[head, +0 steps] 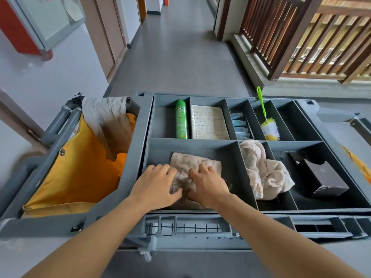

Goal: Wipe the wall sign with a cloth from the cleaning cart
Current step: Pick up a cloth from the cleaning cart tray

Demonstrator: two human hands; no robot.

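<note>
A pinkish-beige cloth (197,163) lies flat in the near left compartment of the grey cleaning cart tray (230,144). My left hand (157,184) rests on the cloth's left side, fingers curled into the fabric. My right hand (208,182) presses on its middle, fingertips pinching a fold. Both hands touch the cloth, which still lies on the tray floor. A second crumpled pink cloth (265,171) drapes over the divider to the right. A glass-fronted wall sign (54,17) with a red frame hangs on the left wall, up and far from my hands.
The back compartments hold a green spray can (181,119), a spiral notebook (209,123), small blue items (240,125) and a green-handled brush (268,121). A dark box (325,177) sits at the right. A yellow waste bag (80,167) hangs left of the tray. A corridor runs ahead, with a wooden railing (301,37) on the right.
</note>
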